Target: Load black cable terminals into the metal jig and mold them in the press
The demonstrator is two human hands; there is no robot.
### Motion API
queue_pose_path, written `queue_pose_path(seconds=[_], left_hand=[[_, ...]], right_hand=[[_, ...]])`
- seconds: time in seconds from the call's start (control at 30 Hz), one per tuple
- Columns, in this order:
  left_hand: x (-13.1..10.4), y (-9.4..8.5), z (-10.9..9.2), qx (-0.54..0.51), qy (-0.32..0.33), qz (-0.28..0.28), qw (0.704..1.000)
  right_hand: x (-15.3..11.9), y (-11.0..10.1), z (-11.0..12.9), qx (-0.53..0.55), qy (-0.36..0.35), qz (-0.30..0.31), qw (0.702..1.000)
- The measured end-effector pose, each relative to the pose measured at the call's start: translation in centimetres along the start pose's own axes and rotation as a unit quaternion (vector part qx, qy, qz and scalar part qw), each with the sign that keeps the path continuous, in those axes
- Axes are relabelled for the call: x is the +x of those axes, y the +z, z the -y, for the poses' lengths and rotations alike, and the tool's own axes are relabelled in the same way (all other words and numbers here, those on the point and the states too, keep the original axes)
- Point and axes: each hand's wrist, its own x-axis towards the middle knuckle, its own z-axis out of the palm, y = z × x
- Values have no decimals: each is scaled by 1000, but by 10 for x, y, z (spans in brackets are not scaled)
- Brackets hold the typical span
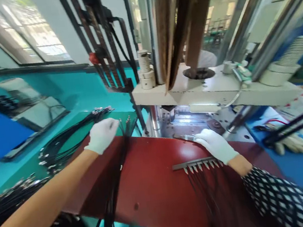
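Here, cable ends (pixel 200 167) along grey bar (pixel 180 166), right grip (pixel 215 145) around metal piece (pixel 188 137), left grip (pixel 103 134) unclear.

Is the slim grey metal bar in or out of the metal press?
Out: the bar lies on the glossy red board before the press.

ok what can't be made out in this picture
All in the head view:
Left hand: blur hides whether it grips anything.
Right hand: its own back hides how its fingers are placed.
Gray bar: right end hidden by that hand.
Black cables left of the bar: lower run cut off by the bottom edge.
Press: top cut off by the upper edge.
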Motion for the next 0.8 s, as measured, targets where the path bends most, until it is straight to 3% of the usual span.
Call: queue_pose_path(seconds=[0.03,0.1,0.13,0.2,0.27,0.37,0.47,0.63,0.8], left_hand=[[-11,10,-30,1,77,12,997],[-33,35,-91,-44,265,44,962],[-43,49,-119,-79,311,52,946],[-55,76,-163,-122,340,76,929],[-58,96,-186,-134,338,86,928],[-55,109,-191,-144,333,86,928],[-55,109,-184,-162,326,88,927],[-61,108,-178,-194,312,96,925],[-62,110,-177,-294,271,113,910]], right_hand=[[0,-1,0,24,0,-1,1000],[1,-3,0,53,3,-6,999],[2,-5,0,66,2,-9,998],[3,-7,-1,95,2,-21,995],[6,-9,-3,134,10,-46,990],[8,-12,-10,207,62,-117,969],[6,-14,-17,312,131,-163,927],[-3,-21,-15,456,193,-154,855],[-36,-53,-7,505,224,-112,826]])
